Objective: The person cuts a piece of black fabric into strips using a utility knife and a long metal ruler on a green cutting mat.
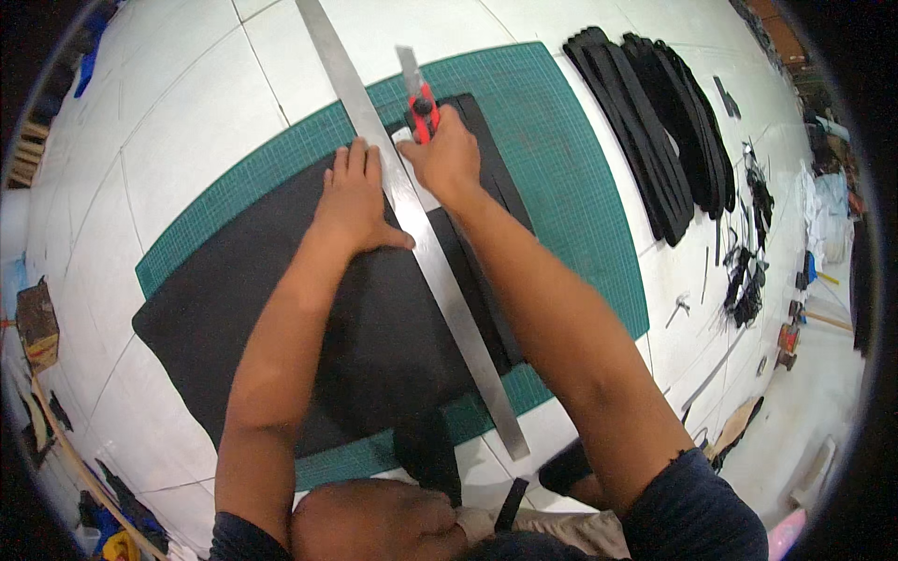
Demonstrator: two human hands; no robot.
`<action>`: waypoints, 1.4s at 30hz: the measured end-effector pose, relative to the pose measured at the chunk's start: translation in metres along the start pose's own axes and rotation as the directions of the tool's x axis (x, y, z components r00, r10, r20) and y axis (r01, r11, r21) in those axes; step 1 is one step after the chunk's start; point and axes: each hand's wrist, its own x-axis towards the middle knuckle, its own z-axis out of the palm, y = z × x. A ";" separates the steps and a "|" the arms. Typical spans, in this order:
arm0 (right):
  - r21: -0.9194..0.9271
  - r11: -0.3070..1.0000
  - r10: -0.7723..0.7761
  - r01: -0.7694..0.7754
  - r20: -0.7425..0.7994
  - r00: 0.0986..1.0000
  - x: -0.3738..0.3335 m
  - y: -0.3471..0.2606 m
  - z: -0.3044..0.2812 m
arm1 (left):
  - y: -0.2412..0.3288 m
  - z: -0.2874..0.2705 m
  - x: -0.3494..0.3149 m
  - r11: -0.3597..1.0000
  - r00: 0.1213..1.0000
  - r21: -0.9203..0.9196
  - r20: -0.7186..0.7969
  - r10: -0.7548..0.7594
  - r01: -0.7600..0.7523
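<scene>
A long steel ruler (447, 282) lies slantwise across a black sheet of material (248, 280), on top of a green cutting mat (572, 178). My left hand (354, 206) is spread flat on the sheet, its thumb and fingertips at the ruler's left edge. In my right hand (451, 161) is a red utility knife (423, 110), its blade pointing away from me, past the sheet's far edge. Beneath that hand, along the ruler's right side, lies a narrow white piece (419, 187), partly hidden. Black strips (488, 313) of the material lie to the right of the ruler.
Bundles of black strips (631, 140) lie on the white tiled floor (187, 122), right of the mat. Beyond them are tangled black scraps (745, 280) and a small metal tool (679, 309). At far left stands a brown box (37, 323). My knee (374, 524) is close to the mat's near edge.
</scene>
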 end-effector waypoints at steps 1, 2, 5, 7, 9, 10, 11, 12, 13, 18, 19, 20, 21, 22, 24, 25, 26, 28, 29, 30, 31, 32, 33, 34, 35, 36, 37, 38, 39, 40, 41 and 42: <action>0.034 0.999 -0.011 0.011 -0.010 1.000 -0.004 0.004 -0.007 | 0.001 0.002 0.001 1.000 1.000 0.014 0.005 -0.010 0.010; 0.022 1.000 0.015 -0.015 0.002 1.000 -0.012 0.009 -0.016 | 0.002 0.003 0.000 1.000 0.999 0.000 0.032 -0.005 0.005; 0.368 0.928 0.035 -0.055 0.060 0.998 -0.045 0.037 -0.051 | -0.003 0.010 0.006 0.995 0.999 0.094 0.023 -0.030 0.028; 0.380 0.911 0.116 -0.162 0.140 0.983 -0.095 0.037 -0.091 | -0.018 0.011 -0.001 0.990 0.999 0.137 0.005 -0.046 0.045; 0.330 0.908 0.189 -0.257 0.224 0.956 -0.143 0.059 -0.139 | -0.014 0.016 0.007 0.992 1.000 0.125 0.004 -0.016 0.015; 0.281 0.919 0.204 -0.278 0.265 0.943 -0.166 0.078 -0.150 | -0.016 0.017 0.008 0.991 1.000 0.132 -0.024 -0.006 0.009; 0.279 0.915 0.219 -0.293 0.265 0.939 -0.193 0.098 -0.159 | -0.016 0.018 0.008 0.992 0.998 0.128 -0.059 0.025 -0.017; 0.277 0.913 0.229 -0.300 0.261 0.938 -0.220 0.117 -0.166 | -0.016 0.018 0.010 0.992 0.997 0.123 -0.065 0.037 -0.029; 0.289 0.899 0.245 -0.328 0.288 0.926 -0.245 0.132 -0.166 | -0.019 0.018 0.009 0.991 0.997 0.132 -0.069 0.033 -0.024; 0.240 0.902 0.281 -0.359 0.307 0.909 -0.319 0.176 -0.148 | -0.018 0.018 0.011 0.988 0.997 0.149 -0.069 0.044 -0.033; 0.220 0.896 0.324 -0.386 0.273 0.906 -0.321 0.170 -0.144 | -0.016 0.019 0.011 0.988 0.997 0.151 -0.068 0.048 -0.037; 0.201 0.888 0.365 -0.413 0.237 0.900 -0.323 0.167 -0.140 | -0.014 0.020 0.011 0.989 0.997 0.144 -0.066 0.049 -0.039; 0.321 0.847 0.367 -0.424 0.223 0.903 -0.326 0.181 -0.128 | -0.011 0.020 0.012 0.990 0.997 0.137 -0.065 0.051 -0.042; 0.328 0.841 0.371 -0.430 0.228 0.900 -0.326 0.175 -0.125 | -0.015 0.021 0.009 0.988 0.997 0.145 -0.058 0.051 -0.043; 0.211 0.873 0.388 -0.439 0.245 0.889 -0.321 0.157 -0.124 | -0.024 0.019 0.009 0.987 0.999 0.161 -0.036 0.027 -0.021; 0.211 0.870 0.395 -0.445 0.241 0.887 -0.322 0.160 -0.123 | -0.023 0.019 0.009 0.987 0.999 0.160 -0.031 0.034 -0.028; 0.193 0.879 0.387 -0.436 0.247 0.889 -0.323 0.165 -0.122 | -0.022 0.019 0.009 0.989 0.999 0.146 -0.036 0.035 -0.030; 0.178 0.886 0.380 -0.429 0.255 0.889 -0.325 0.167 -0.121 | -0.020 0.019 0.009 0.990 0.999 0.135 -0.037 0.036 -0.030; 0.152 0.891 0.383 -0.427 0.254 0.888 -0.325 0.165 -0.121 | -0.019 0.019 0.009 0.989 0.999 0.144 -0.030 0.029 -0.024; 0.126 0.896 0.385 -0.425 0.254 0.887 -0.326 0.164 -0.121 | -0.019 0.019 0.008 0.988 0.999 0.153 -0.023 0.022 -0.018; 0.127 0.895 0.387 -0.427 0.254 0.887 -0.326 0.166 -0.120 | -0.018 0.019 0.009 0.988 0.999 0.155 -0.022 0.023 -0.020; 0.138 0.895 0.384 -0.425 0.251 0.889 -0.326 0.168 -0.119 | -0.017 0.019 0.009 0.988 0.999 0.152 -0.026 0.025 -0.021; 0.148 0.894 0.381 -0.423 0.247 0.891 -0.327 0.170 -0.119 | -0.016 0.019 0.010 0.989 0.999 0.149 -0.030 0.027 -0.023; 0.148 0.893 0.382 -0.425 0.247 0.890 -0.327 0.172 -0.119 | -0.015 0.019 0.011 0.988 0.999 0.150 -0.029 0.029 -0.024; 0.149 0.894 0.379 -0.423 0.253 0.890 -0.327 0.172 -0.119 | -0.018 0.019 0.010 0.989 0.999 0.144 -0.032 0.036 -0.031; 0.149 0.895 0.376 -0.421 0.259 0.890 -0.327 0.171 -0.119 | -0.020 0.019 0.011 0.990 0.998 0.139 -0.035 0.042 -0.037; 0.151 0.895 0.374 -0.419 0.258 0.891 -0.326 0.171 -0.119 | -0.020 0.019 0.011 0.989 0.998 0.141 -0.038 0.043 -0.037; 0.153 0.899 0.363 -0.410 0.261 0.894 -0.325 0.171 -0.120 | -0.021 0.018 0.011 0.990 0.999 0.134 -0.030 0.043 -0.039; 0.154 0.903 0.353 -0.400 0.265 0.898 -0.325 0.170 -0.121 | -0.021 0.018 0.011 0.991 0.999 0.127 -0.022 0.043 -0.040; 0.156 0.905 0.349 -0.397 0.263 0.899 -0.324 0.169 -0.122 | -0.019 0.017 0.011 0.991 0.999 0.128 -0.026 0.043 -0.039; 0.146 0.905 0.353 -0.399 0.263 0.898 -0.324 0.169 -0.123 | -0.017 0.018 0.011 0.992 0.999 0.124 -0.017 0.039 -0.037; 0.136 0.906 0.356 -0.400 0.263 0.897 -0.324 0.169 -0.124 | -0.014 0.018 0.010 0.992 0.999 0.119 -0.008 0.035 -0.034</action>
